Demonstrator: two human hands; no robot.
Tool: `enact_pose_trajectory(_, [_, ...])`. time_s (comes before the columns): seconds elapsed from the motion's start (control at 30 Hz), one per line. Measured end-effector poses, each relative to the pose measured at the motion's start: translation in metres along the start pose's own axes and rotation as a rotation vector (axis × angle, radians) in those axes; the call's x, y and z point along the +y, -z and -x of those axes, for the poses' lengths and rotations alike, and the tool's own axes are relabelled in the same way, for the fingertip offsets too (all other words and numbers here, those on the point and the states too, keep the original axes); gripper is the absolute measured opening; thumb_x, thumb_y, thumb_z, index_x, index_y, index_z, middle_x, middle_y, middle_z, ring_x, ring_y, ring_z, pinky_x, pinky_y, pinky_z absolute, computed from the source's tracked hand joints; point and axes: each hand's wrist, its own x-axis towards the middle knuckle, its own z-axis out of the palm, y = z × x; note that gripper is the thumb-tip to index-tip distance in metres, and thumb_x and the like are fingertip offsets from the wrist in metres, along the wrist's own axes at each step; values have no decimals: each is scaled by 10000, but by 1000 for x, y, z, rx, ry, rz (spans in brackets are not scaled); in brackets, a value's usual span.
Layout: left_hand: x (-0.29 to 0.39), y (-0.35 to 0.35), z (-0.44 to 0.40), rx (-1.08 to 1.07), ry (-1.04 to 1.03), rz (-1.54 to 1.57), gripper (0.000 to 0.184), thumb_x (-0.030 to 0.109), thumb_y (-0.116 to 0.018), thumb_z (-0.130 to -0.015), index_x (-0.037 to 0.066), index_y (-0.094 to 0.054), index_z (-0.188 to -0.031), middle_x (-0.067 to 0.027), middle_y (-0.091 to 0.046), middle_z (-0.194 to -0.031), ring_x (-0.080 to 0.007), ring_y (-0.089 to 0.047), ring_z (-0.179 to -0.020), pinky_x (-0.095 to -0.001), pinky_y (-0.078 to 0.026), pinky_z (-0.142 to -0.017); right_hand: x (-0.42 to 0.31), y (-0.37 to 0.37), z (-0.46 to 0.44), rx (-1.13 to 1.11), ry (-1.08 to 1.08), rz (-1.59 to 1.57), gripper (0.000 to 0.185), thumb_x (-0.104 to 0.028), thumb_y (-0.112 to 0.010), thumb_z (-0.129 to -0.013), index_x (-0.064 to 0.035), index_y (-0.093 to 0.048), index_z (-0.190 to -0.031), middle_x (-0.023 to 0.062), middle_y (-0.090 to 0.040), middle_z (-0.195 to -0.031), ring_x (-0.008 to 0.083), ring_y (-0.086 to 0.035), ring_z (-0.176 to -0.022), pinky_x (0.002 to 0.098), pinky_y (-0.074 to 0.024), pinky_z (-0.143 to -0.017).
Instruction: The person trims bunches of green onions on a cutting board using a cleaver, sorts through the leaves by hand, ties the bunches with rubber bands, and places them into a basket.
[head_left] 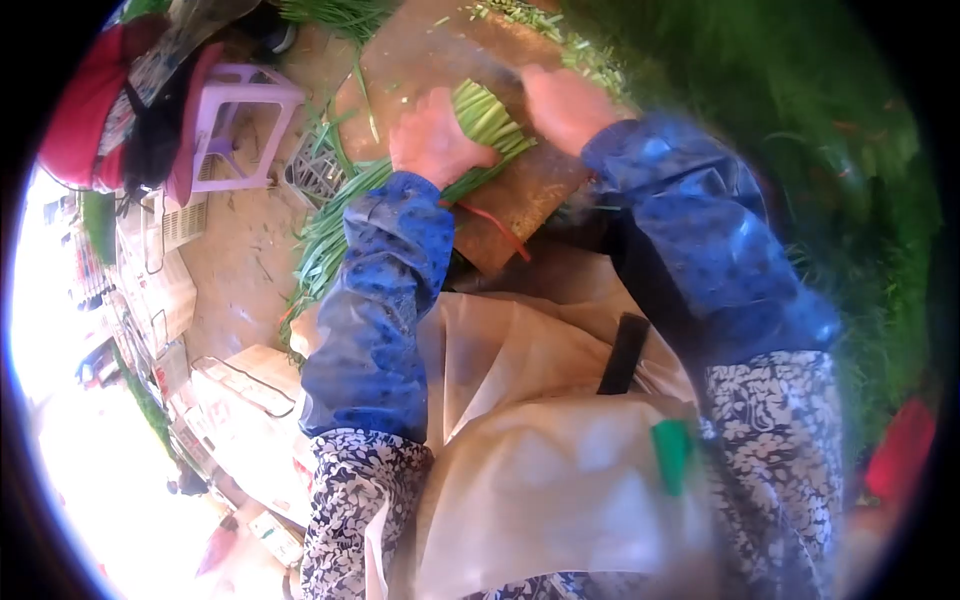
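A lilac stool (255,93) stands on brown floor (235,250), white glare (80,450) at left.

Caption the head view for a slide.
Left hand grips a bunch of chive-like greens on a brown board, right hand beside the stalk ends.

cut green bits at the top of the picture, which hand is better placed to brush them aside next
Probably the right hand: it is nearer the cut green bits, though whether it holds anything is unclear. The left hand is farther off, gripping the green stalk bundle.

The stalks (492,120) were pale green, the oversleeves (372,300) dark-spotted blue, the sleeves (362,490) white-flowered on dark, the stool (258,93) lilac
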Motion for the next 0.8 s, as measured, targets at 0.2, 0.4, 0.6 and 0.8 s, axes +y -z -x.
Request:
enact_pose_trajectory(0.2, [13, -4, 12, 47, 26, -71, 812, 454, -847, -523, 69, -545, -1172, -185, -620, -1171, -371, -596, -1115, -499, -490, -906, 13, 5, 60, 34, -194, -242, 252, -179, -521, -906, 44, -603, -988, 329, -649, -951, 506, -622, -929, 548, -483, -833])
enact_pose_trajectory(0.4, [-2, -16, 3, 73, 12, -82, 780, 432, -846, -525, 62, -553, -1145, -182, -631, -1156, -371, -600, -1108, -494, -494, -901, 6, -27, 59, 15, -154, -332, 237, -186, -538, -905, 44, -583, -946, 333, -644, -921, 513, -612, -928, 554, -475, -833])
enact_pose_trajectory(0.6, [-4, -14, 2, 56, 6, -68, 799, 461, -852, -516, 50, -550, -1132, -199, -634, -1163, -380, -595, -1117, -502, -491, -908, -7, -55, 48, 123, -182, -205, 215, -170, -541, -894, 29, -581, -968, 308, -667, -881, 501, -639, -862, 575, -495, -790])
enact_pose_trajectory(0.8, [-25, 1, 39, 335, -164, 9, 1267, 408, -921, -460, 98, -281, -1509, -203, -489, -1404, -435, -507, -1230, -525, -366, -1054, 2, -24, 30, 174, -29, 122, 179, -122, -545, -863, 7, -545, -987, 261, -672, -786, 429, -681, -739, 517, -539, -638])
